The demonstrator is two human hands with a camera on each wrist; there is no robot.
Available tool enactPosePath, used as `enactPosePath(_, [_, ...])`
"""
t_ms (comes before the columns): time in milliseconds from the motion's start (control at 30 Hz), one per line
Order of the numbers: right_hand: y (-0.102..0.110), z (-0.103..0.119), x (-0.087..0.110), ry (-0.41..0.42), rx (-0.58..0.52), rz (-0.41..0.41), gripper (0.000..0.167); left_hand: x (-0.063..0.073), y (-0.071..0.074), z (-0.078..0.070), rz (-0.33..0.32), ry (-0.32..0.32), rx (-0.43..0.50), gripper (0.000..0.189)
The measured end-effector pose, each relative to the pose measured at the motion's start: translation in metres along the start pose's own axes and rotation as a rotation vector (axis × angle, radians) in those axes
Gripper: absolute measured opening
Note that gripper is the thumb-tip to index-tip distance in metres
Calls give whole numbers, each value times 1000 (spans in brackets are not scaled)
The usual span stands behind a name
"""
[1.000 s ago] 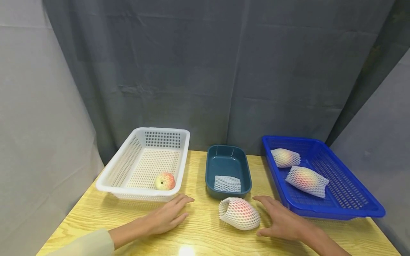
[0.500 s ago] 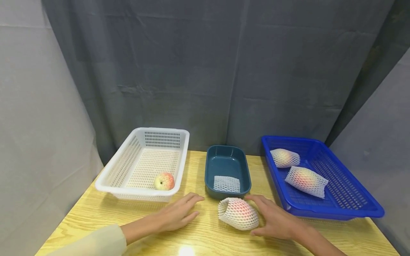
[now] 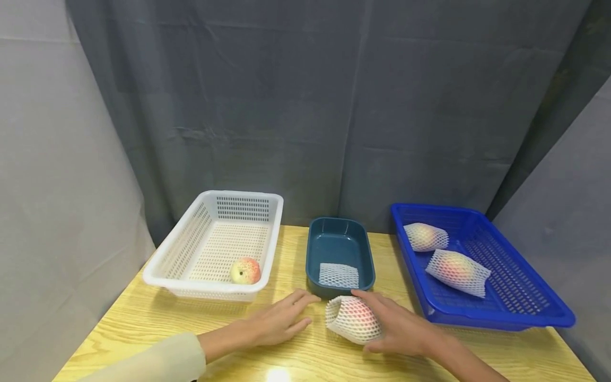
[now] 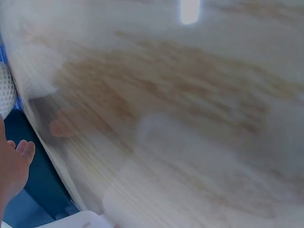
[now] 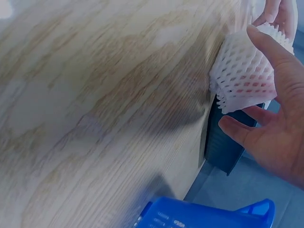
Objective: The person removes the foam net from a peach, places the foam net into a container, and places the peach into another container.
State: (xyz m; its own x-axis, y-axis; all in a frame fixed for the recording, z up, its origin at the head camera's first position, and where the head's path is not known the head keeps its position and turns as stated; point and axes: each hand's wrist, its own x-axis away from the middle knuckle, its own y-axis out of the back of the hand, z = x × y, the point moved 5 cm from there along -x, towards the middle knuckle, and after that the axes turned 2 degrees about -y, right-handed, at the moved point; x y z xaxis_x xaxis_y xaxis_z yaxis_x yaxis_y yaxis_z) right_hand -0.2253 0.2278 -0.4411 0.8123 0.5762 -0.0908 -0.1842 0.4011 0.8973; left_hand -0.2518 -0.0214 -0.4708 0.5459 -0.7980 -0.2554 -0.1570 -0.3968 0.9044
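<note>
A peach in a white foam net sleeve [image 3: 352, 320] lies on the wooden table, the sleeve's open end facing left. My right hand [image 3: 401, 324] is at its right side, fingers spread around it; in the right wrist view, a gap shows between one lower fingertip [image 5: 230, 124] and the netting [image 5: 244, 66]. Whether the other fingers touch it, I cannot tell. Just left of the netted peach, my left hand [image 3: 281, 320] hovers with relaxed fingers and holds nothing. The left wrist view catches only part of a hand [image 4: 16, 164] at its left edge.
Behind the netted peach stands a teal tub [image 3: 339, 241] with a flat foam net [image 3: 339, 275] in it. A white basket [image 3: 212, 286] at left holds a bare peach [image 3: 245, 270]. Two netted peaches [image 3: 458, 271] lie in the blue basket [image 3: 501, 318] at right.
Both hands have moved toward the netted peach: the left hand rightward, the right hand leftward until it overlaps the peach's right side. The peach has stayed in place.
</note>
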Motion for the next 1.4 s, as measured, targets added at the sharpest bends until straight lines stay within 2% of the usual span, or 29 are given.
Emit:
enactPosePath(167, [-6, 2, -7, -34, -38, 48, 104, -4, -4, -4, -33, -57, 8, 43])
enactPosePath(333, [-10, 3, -10, -58, -19, 27, 99, -6, -4, -7, -51, -97, 22, 42])
enactPosePath(567, [-14, 6, -10, -56, 12, -29, 87, -6, -2, -8, -65, -111, 36, 41])
enactPosePath(800, [-13, 8, -9, -27, 15, -52, 84, -7, 2, -10, -75, -97, 19, 42])
enactPosePath(1067, [-2, 14, -8, -29, 44, -74, 84, -9, 9, -14, -98, -101, -4, 43])
enactPosePath(1233, [11, 17, -8, 14, 64, -135, 84, -12, 14, -16, -111, -107, -1, 42])
enactPosePath(1400, [21, 20, -6, 46, 76, -153, 85, -16, 19, -18, -137, -138, -6, 43])
